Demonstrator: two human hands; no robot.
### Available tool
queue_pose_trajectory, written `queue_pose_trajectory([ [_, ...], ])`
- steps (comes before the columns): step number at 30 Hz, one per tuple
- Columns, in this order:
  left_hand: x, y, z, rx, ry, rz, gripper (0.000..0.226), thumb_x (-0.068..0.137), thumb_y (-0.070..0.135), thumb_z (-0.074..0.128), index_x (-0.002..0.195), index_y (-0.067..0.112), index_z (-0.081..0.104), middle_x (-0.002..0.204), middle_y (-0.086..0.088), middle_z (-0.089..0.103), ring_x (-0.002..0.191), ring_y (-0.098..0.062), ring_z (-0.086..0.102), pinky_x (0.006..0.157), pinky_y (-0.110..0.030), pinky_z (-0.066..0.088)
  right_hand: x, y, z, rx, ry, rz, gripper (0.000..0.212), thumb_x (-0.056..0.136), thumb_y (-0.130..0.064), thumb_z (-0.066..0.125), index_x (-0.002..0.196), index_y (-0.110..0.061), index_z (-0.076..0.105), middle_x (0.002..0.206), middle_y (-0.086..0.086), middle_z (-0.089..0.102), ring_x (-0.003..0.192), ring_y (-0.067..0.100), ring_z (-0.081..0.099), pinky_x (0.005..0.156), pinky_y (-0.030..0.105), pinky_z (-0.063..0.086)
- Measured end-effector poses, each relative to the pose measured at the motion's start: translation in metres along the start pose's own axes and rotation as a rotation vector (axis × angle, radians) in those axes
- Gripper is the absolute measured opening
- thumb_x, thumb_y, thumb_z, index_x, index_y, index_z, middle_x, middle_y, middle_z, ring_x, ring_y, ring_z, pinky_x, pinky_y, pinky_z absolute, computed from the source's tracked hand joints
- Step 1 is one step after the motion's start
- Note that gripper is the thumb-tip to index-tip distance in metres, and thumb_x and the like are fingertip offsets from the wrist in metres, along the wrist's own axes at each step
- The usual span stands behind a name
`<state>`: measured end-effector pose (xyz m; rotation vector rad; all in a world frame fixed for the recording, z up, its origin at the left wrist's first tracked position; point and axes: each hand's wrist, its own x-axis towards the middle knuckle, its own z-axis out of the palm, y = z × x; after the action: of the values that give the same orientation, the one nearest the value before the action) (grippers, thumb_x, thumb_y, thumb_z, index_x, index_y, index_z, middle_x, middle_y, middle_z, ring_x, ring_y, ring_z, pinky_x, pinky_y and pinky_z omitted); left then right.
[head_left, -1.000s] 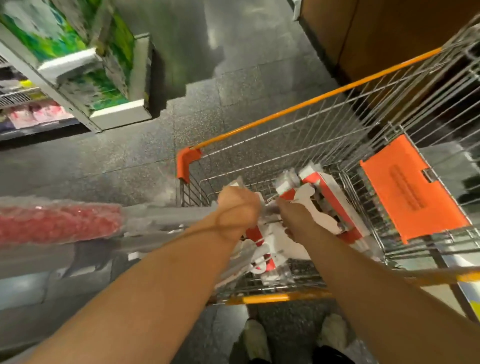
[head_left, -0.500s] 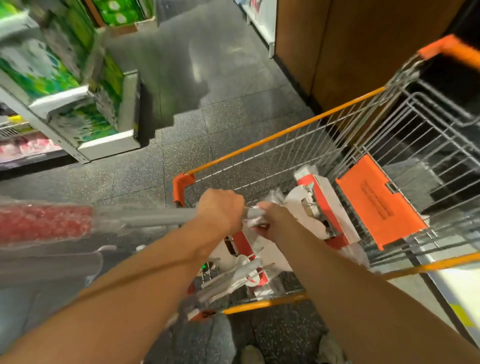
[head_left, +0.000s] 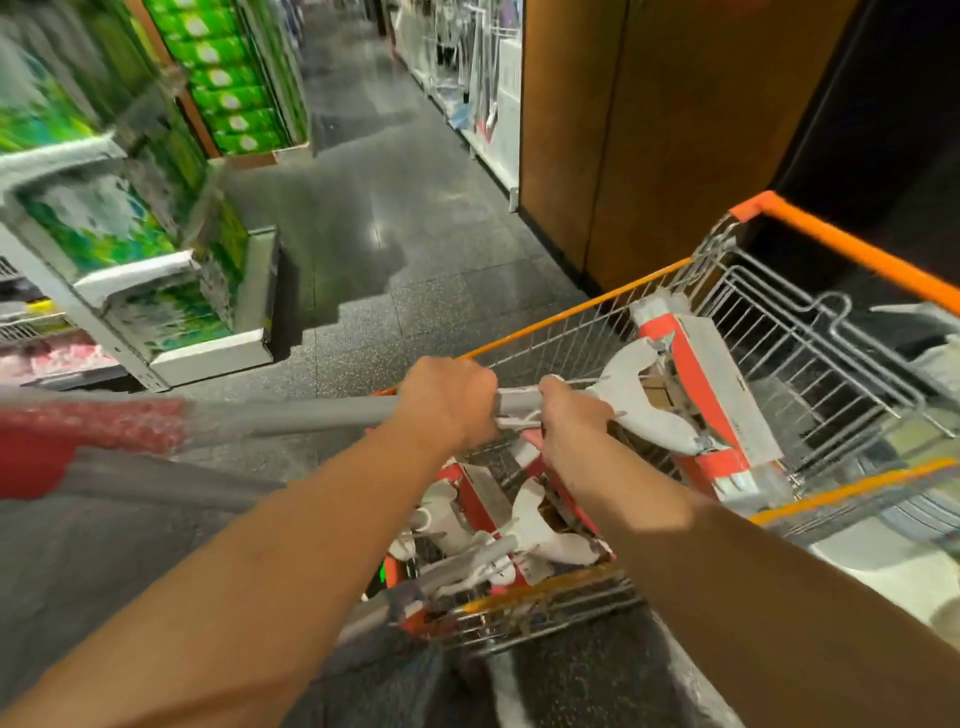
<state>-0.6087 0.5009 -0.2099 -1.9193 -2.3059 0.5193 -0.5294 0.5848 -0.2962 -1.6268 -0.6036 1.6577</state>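
A wire shopping cart (head_left: 571, 322) with orange trim stands in front of me. My left hand (head_left: 447, 400) grips the grey pole of a mop (head_left: 311, 415) that runs out to the left, where a red grip wrapped in plastic (head_left: 93, 436) covers its end. My right hand (head_left: 571, 415) grips the same pole close to its white yoke (head_left: 639, 405). The mop's flat head (head_left: 711, 389), white with orange bands, is lifted above the cart basket. More mops of the same kind (head_left: 519, 525) lie inside the cart.
Shelves with green packages (head_left: 135, 244) stand at the left. A brown wooden wall (head_left: 623, 130) rises at the right, beyond the cart. The cart's orange handle (head_left: 841, 249) and folded child seat (head_left: 810, 332) are at the right. Dark tiled floor (head_left: 389, 218) stretches ahead down the aisle.
Both hands have raised the mop, so its head has come up out of the cart basket. The camera has tilted upward and now shows more of the aisle.
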Motion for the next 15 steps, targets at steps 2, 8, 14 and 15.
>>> queue_pose_trajectory([
  [2, -0.005, 0.001, -0.012, 0.003, 0.051, -0.005, 0.024, 0.089, 0.038, 0.054, 0.098, 0.018, 0.062, 0.101, -0.005, 0.068, 0.093, -0.027, 0.066, 0.069, -0.033, 0.043, -0.012, -0.015, -0.005, 0.0, 0.018, -0.038, 0.064, 0.076, -0.016, 0.071, 0.129, -0.009, 0.036, 0.123, 0.017, 0.056, 0.094, 0.035, 0.065, 0.059, 0.04, 0.059],
  [8, -0.017, 0.009, -0.054, -0.04, 0.153, -0.028, 0.034, 0.088, 0.046, 0.054, 0.105, 0.018, 0.062, 0.104, -0.007, 0.067, 0.095, -0.03, 0.065, 0.075, -0.036, 0.048, -0.045, -0.067, -0.03, 0.035, 0.014, -0.218, 0.066, 0.073, -0.021, 0.075, 0.128, -0.012, 0.04, 0.121, 0.014, 0.058, 0.087, 0.032, 0.066, 0.058, 0.042, 0.061],
  [14, -0.031, 0.012, -0.087, -0.058, 0.292, -0.042, 0.043, 0.09, 0.055, 0.05, 0.111, 0.018, 0.055, 0.105, -0.008, 0.066, 0.096, -0.031, 0.063, 0.069, -0.034, 0.041, -0.079, -0.106, -0.05, 0.079, 0.01, -0.357, 0.079, 0.069, -0.025, 0.078, 0.136, -0.023, 0.037, 0.115, 0.004, 0.056, 0.091, 0.029, 0.066, 0.063, 0.042, 0.062],
  [15, -0.031, 0.013, -0.091, -0.067, 0.321, -0.038, 0.043, 0.09, 0.055, 0.049, 0.11, 0.018, 0.055, 0.104, -0.008, 0.066, 0.095, -0.031, 0.063, 0.068, -0.034, 0.04, -0.083, -0.112, -0.052, 0.077, 0.021, -0.376, 0.081, 0.068, -0.026, 0.078, 0.137, -0.024, 0.036, 0.117, 0.005, 0.057, 0.093, 0.029, 0.066, 0.066, 0.043, 0.061],
])
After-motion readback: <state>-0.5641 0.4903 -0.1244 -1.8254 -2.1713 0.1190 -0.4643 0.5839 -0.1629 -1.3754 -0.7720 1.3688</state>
